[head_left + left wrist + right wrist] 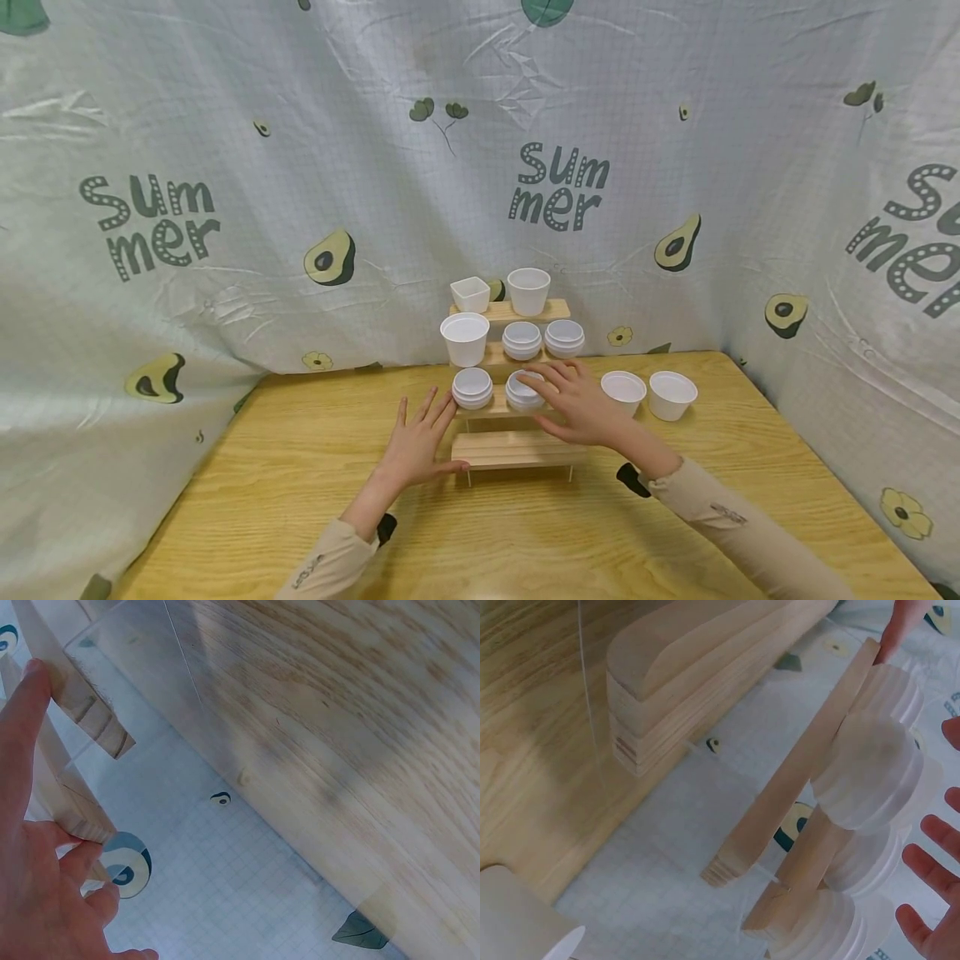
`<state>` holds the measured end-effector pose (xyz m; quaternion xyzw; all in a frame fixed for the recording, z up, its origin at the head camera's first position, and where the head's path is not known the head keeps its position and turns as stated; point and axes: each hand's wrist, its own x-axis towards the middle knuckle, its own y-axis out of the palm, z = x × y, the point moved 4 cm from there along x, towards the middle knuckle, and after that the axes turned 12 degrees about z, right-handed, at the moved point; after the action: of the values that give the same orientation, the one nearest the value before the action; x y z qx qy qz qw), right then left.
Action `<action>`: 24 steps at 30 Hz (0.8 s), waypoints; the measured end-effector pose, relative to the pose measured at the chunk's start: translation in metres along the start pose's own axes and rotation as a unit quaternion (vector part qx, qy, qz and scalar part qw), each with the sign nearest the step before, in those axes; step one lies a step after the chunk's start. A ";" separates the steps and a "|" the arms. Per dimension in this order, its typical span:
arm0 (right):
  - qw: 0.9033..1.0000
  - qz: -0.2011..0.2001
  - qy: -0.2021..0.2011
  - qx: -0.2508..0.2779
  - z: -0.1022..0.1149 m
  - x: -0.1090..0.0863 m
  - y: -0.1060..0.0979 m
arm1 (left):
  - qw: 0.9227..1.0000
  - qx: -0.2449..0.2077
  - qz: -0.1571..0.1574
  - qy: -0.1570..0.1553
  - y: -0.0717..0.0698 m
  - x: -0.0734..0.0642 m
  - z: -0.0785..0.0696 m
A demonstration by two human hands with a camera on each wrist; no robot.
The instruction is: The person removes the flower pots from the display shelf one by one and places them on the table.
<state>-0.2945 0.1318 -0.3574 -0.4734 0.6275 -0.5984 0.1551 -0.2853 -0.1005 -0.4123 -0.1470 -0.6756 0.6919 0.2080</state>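
A tiered wooden stand point(517, 450) with clear side supports holds several white cups. My left hand point(415, 446) is at its left end, fingers spread; in the left wrist view the thumb and fingertips touch the ends of two planks point(90, 712). My right hand point(581, 408) reaches over the right side of the second-lowest step, beside a ribbed round cup point(522, 393). In the right wrist view its parted fingers point(930, 871) stand apart from that cup point(866, 772). Another ribbed round cup point(472, 389) stands on the same step, near my left fingertips.
Higher up stand a tall cup point(465, 340), two ribbed round cups point(521, 342), a square cup point(470, 295) and a large cup point(528, 292). Two white cups point(672, 396) are on the wooden table point(315, 467), right of the stand. A printed cloth point(420, 192) hangs behind.
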 end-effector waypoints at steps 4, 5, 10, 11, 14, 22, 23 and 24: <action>1.000 0.017 0.010 -0.008 0.000 0.006 0.004 | 1.000 0.001 0.003 0.000 0.000 0.000 0.000; 1.000 0.019 0.011 -0.008 0.000 0.008 0.005 | 1.000 0.001 0.003 0.001 -0.001 0.000 0.000; 0.999 0.025 0.017 -0.009 0.000 0.014 0.011 | 1.000 0.002 0.003 0.002 -0.002 -0.001 0.000; 0.999 0.027 0.018 -0.009 0.000 0.015 0.012 | 1.000 0.000 0.003 0.002 -0.002 -0.001 0.000; 0.999 0.035 0.022 -0.008 -0.001 0.018 0.016 | 1.000 -0.003 0.004 0.003 -0.002 -0.001 0.000; 0.999 0.042 0.029 0.005 -0.003 0.020 0.021 | 1.000 -0.006 -0.002 0.008 -0.002 -0.002 -0.001; 0.999 0.043 0.029 0.004 -0.003 0.020 0.021 | 1.000 -0.005 -0.003 0.008 -0.002 -0.001 0.000; 0.999 0.045 0.029 0.005 -0.004 0.020 0.022 | 1.000 -0.006 -0.003 0.008 -0.002 -0.001 -0.001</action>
<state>-0.3163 0.1148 -0.3692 -0.4259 0.6497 -0.6075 0.1658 -0.2836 -0.1007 -0.4101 -0.1520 -0.6784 0.6861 0.2144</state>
